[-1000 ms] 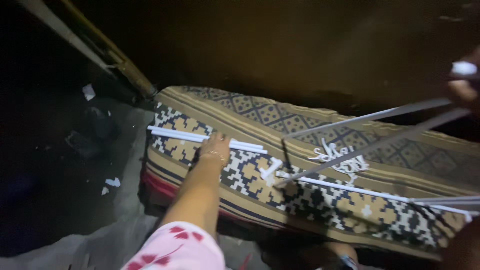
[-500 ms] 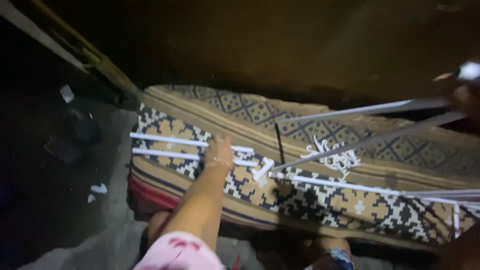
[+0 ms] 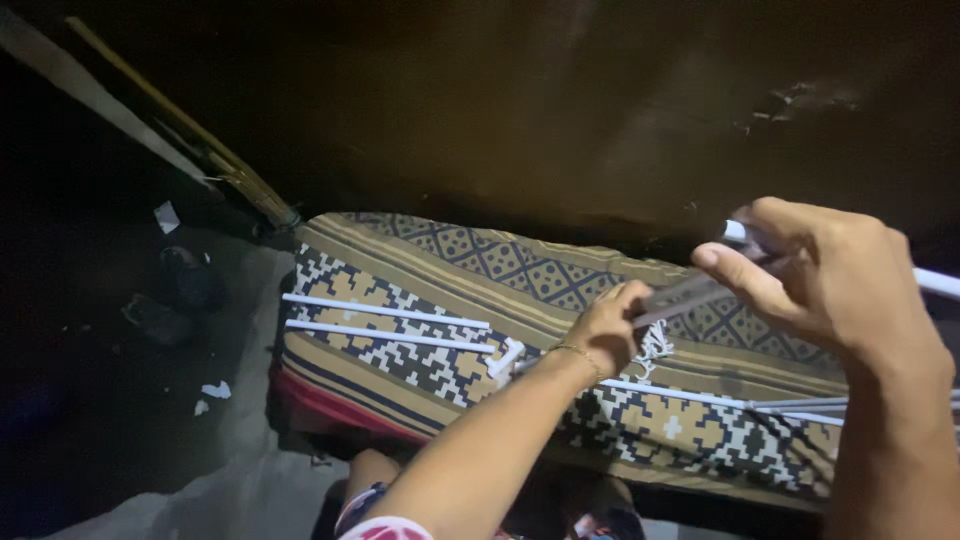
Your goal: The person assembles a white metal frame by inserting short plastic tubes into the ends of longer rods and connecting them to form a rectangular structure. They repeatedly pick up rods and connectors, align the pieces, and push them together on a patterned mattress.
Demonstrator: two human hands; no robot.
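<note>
Brown geometric-patterned cushion, white rods

Patterned folded mat, bamboo poles, paper scraps on floor

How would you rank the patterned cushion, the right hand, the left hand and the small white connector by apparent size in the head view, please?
1. patterned cushion
2. right hand, though nearness to the camera enlarges it
3. left hand
4. small white connector

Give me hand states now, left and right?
Left hand: closed on the low end of a thin grey rod.
Right hand: closed on the white-tipped upper end of the rods.
</note>
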